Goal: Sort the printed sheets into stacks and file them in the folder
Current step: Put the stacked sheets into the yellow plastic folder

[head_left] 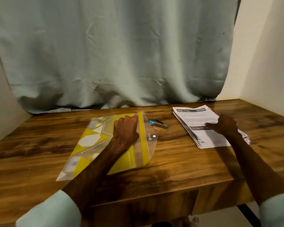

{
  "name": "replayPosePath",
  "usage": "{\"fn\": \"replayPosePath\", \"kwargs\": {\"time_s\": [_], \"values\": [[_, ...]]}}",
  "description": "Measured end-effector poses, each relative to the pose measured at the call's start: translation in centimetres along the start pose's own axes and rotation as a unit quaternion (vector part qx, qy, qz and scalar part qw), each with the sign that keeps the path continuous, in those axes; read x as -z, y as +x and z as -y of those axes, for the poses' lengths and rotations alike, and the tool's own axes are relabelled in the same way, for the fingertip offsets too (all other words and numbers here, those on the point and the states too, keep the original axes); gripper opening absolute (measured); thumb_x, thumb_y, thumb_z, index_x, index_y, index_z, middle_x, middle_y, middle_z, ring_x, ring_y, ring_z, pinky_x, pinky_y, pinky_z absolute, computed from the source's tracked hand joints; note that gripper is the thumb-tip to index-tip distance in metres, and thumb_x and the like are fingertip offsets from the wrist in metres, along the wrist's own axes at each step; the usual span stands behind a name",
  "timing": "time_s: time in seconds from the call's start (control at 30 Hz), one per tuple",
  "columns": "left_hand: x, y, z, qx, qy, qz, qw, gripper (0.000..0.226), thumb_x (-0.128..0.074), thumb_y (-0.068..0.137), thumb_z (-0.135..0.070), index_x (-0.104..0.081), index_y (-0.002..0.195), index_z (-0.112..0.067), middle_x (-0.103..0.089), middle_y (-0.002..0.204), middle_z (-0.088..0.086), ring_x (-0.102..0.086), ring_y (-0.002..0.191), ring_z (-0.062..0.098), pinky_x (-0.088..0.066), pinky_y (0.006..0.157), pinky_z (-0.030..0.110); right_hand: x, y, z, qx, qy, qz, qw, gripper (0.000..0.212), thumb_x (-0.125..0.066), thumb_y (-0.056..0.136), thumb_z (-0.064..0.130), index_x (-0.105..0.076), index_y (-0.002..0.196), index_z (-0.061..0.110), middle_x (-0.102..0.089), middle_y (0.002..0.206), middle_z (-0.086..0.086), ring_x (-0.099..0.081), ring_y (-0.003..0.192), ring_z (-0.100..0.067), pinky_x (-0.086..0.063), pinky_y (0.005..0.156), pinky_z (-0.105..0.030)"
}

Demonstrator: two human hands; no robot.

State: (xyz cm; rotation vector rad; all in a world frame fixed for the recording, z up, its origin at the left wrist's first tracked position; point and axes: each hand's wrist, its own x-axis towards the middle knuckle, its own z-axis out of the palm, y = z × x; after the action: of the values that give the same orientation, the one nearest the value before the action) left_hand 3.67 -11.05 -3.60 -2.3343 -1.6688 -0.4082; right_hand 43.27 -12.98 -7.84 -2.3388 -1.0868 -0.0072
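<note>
While our left hand (125, 128) rests on the folder (95, 141), our right hand (225, 125) lies on the stack of printed sheets (195, 117), and the two are well apart on the wooden tabletop (170, 163).

Our left hand is curled into a loose fist, knuckles toward the far side, set down on the folder's upper right part. We see nothing in its grasp. The folder is clear plastic with a yellow and white pattern. It lies flat and slanted under that hand and forearm, and its flap with the snap button (153, 136) sits just to the right of the fist.

Our right hand covers the right side of the stack, with the thumb (209, 124) stretched flat across the top sheet toward the left. Its fingers are hidden behind the back of the hand, so we cannot tell whether they grip the stack's edge or only press on it. The sheets are unevenly piled, their edges fanned on the near left side.

Between our hands, closer to the left one, lies a small stapler (159, 123) with a blue end. Beyond both hands hangs a pale grey-green curtain (113, 54).
</note>
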Motion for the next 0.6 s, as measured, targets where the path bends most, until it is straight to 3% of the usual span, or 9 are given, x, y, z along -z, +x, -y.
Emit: {"fn": "replayPosePath", "kwargs": {"time_s": [0.1,0.3,0.4,0.6], "values": [[-0.5,0.3,-0.3,0.011,0.013,0.012,1.000,0.031,-0.062,0.089,-0.016,-0.058,0.119,-0.015,-0.062,0.124,0.011,-0.060,0.117,0.034,-0.047,0.092,0.037,-0.2,1.3,-2.0,-0.041,-0.031,0.035,0.998,0.088,-0.084,0.071,0.061,-0.057,0.134,0.006,-0.060,0.137,-0.021,-0.058,0.122,-0.042,-0.048,0.103,-0.049],[-1.0,0.5,-0.7,0.026,0.028,0.030,0.999,0.027,-0.063,0.090,-0.017,-0.060,0.117,-0.015,-0.063,0.122,0.010,-0.060,0.115,0.033,-0.048,0.091,0.036,1.0,3.3,-2.7,-0.064,-0.044,0.042,0.996,0.097,-0.093,0.059,0.058,-0.054,0.132,0.007,-0.057,0.136,-0.019,-0.054,0.123,-0.040,-0.047,0.103,-0.053],[-1.3,0.6,-0.8,0.036,0.025,0.040,0.998,0.027,-0.066,0.087,-0.018,-0.061,0.113,-0.016,-0.064,0.119,0.010,-0.062,0.113,0.032,-0.049,0.089,0.037,1.7,3.5,-3.1,-0.092,0.008,0.043,0.995,0.095,-0.095,0.063,0.046,-0.052,0.134,0.002,-0.057,0.135,-0.019,-0.057,0.121,-0.038,-0.052,0.095,-0.044],[-1.9,1.0,-0.9,0.043,0.009,0.043,0.998,0.026,-0.072,0.085,-0.024,-0.062,0.108,-0.019,-0.064,0.114,0.007,-0.063,0.108,0.030,-0.049,0.088,0.037,1.5,3.8,-3.9,-0.143,0.077,0.033,0.986,0.071,-0.093,0.070,0.034,-0.059,0.121,-0.002,-0.065,0.118,-0.018,-0.064,0.105,-0.036,-0.053,0.078,-0.037]]}}
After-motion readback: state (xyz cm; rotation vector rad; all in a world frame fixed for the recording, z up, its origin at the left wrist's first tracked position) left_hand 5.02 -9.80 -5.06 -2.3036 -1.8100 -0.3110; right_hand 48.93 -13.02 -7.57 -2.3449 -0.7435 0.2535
